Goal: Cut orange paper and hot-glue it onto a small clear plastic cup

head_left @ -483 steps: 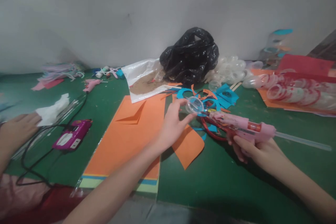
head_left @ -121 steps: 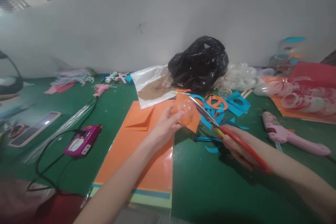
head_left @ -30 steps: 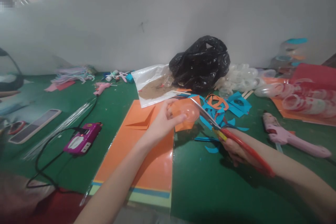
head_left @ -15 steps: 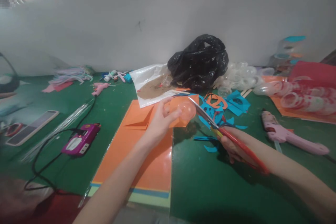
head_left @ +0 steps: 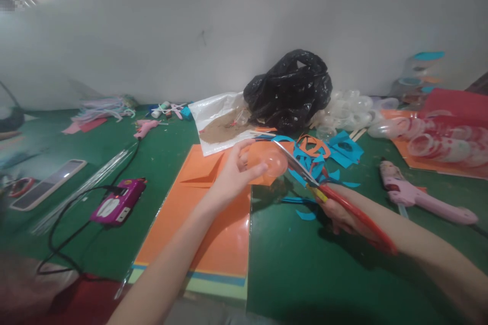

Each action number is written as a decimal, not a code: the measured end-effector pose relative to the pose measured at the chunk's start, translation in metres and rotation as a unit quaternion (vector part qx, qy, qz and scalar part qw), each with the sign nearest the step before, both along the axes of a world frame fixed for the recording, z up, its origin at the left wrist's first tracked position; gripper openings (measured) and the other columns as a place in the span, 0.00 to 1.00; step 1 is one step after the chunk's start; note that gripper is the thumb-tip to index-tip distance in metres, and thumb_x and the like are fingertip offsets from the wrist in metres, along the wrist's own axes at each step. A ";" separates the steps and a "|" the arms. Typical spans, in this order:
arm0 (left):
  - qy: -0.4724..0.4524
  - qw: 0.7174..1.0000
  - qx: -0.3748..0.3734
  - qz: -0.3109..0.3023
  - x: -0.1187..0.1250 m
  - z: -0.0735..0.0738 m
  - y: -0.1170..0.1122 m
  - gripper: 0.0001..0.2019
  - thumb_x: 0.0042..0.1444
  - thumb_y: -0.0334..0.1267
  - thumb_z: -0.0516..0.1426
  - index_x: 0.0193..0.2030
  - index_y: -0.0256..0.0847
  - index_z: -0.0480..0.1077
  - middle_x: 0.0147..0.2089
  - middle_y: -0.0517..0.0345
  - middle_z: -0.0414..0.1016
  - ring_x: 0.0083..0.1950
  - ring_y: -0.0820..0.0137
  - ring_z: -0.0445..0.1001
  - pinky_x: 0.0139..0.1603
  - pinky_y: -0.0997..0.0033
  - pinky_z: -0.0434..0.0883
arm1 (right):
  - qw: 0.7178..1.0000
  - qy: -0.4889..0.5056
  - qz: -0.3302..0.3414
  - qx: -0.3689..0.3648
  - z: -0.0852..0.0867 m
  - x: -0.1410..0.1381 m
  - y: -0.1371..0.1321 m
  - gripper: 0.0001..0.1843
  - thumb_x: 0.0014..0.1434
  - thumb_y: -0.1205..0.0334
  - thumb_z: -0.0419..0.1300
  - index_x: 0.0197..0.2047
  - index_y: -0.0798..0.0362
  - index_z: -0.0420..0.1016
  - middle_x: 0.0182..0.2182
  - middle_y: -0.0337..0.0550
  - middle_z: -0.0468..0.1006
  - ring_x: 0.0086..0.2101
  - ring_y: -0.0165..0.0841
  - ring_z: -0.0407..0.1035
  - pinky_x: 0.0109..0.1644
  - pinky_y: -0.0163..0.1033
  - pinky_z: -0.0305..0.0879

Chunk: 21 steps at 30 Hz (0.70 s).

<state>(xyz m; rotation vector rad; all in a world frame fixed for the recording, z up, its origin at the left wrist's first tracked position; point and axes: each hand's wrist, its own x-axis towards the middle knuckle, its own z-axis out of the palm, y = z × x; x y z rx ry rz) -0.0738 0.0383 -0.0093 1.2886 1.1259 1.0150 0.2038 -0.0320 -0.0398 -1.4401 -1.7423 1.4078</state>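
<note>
My left hand (head_left: 233, 175) pinches a clear plastic dome (head_left: 275, 161) that is stuck on a piece of orange paper (head_left: 259, 162), held up above the table. My right hand (head_left: 343, 216) grips red-handled scissors (head_left: 335, 198), whose blades (head_left: 293, 162) meet the edge of the orange paper right beside the dome. Below the left hand lies a stack of orange sheets (head_left: 206, 218). Blue and orange paper scraps (head_left: 324, 155) lie just behind the scissors.
A pink glue gun (head_left: 415, 195) lies to the right. A magenta device with a black cable (head_left: 116, 205), a phone (head_left: 49, 185) and glue sticks sit at the left. A black plastic bag (head_left: 290, 89), sand on white plastic (head_left: 223, 124), clear domes (head_left: 346, 109) and rings on red paper (head_left: 442, 139) stand behind.
The glue gun, held in my right hand at first, now lies on the table and scissors replaced it. In the last second the dome and paper turned slightly in my left hand.
</note>
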 end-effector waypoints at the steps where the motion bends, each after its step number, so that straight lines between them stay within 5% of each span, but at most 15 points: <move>1: 0.004 1.000 0.003 -0.001 0.000 0.001 0.000 0.36 0.47 0.48 0.72 0.63 0.51 0.68 0.58 0.47 0.72 0.73 0.45 0.58 0.67 0.51 0.61 | 1.000 -0.004 0.002 -0.013 0.001 -0.002 0.001 0.29 0.60 0.29 0.59 0.39 0.49 0.70 0.21 0.34 0.68 0.20 0.28 0.62 0.24 0.34 0.63; 9: 0.030 0.999 -0.016 -0.001 -0.004 0.003 0.004 0.39 0.47 0.53 0.71 0.65 0.51 0.65 0.55 0.48 0.74 0.70 0.46 0.62 0.67 0.50 0.60 | 0.997 -0.016 -0.033 -0.062 0.024 -0.014 0.003 0.35 0.51 0.23 0.60 0.35 0.50 0.68 0.20 0.33 0.66 0.20 0.28 0.61 0.22 0.35 0.61; 21: 0.052 0.997 0.026 -0.042 -0.009 0.006 0.007 0.34 0.50 0.49 0.69 0.63 0.52 0.67 0.66 0.50 0.70 0.75 0.48 0.56 0.72 0.48 0.56 | 0.999 -0.015 0.037 0.020 0.012 0.003 0.000 0.25 0.63 0.33 0.58 0.39 0.49 0.72 0.26 0.37 0.72 0.22 0.28 0.61 0.25 0.35 0.63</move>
